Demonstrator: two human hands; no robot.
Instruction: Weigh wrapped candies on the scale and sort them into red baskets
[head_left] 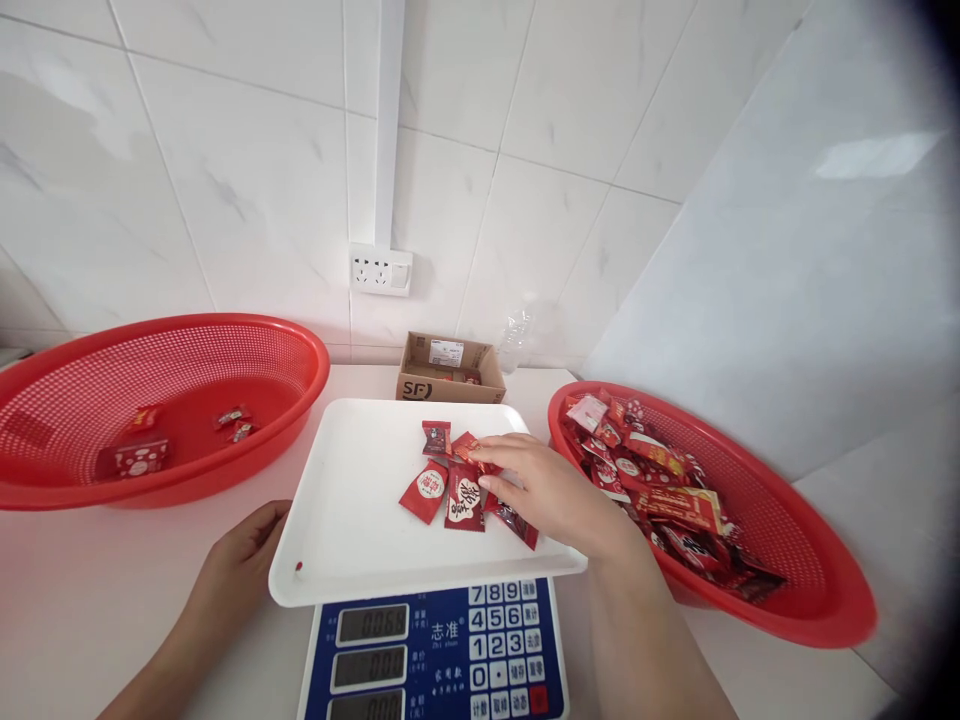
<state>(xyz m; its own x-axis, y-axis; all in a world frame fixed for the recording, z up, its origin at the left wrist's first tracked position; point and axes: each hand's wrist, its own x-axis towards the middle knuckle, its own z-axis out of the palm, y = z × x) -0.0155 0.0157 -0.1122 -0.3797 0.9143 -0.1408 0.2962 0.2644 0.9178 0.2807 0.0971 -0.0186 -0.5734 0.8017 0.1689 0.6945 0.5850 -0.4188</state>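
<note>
Over the white tray (352, 500) of a digital scale, my right hand (536, 485) reaches in from the right. Its fingers are stretched out over several small red snack packets, with the thumb apart from the fingertips. A red packet with a white patch (465, 497) lies just below them, and another with a round white label (425, 490) is to the left. A darker small packet (436, 438) sits at the top of the group. My left hand (251, 550) is by the tray's left edge, its fingers partly hidden behind the rim.
A red basket (247, 470) on the left holds a few packets. The red basket (810, 590) on the right has many more. Behind the tray stand a cardboard box (450, 385) and a clear plastic bottle (515, 335). The scale's blue keypad panel (442, 660) faces me.
</note>
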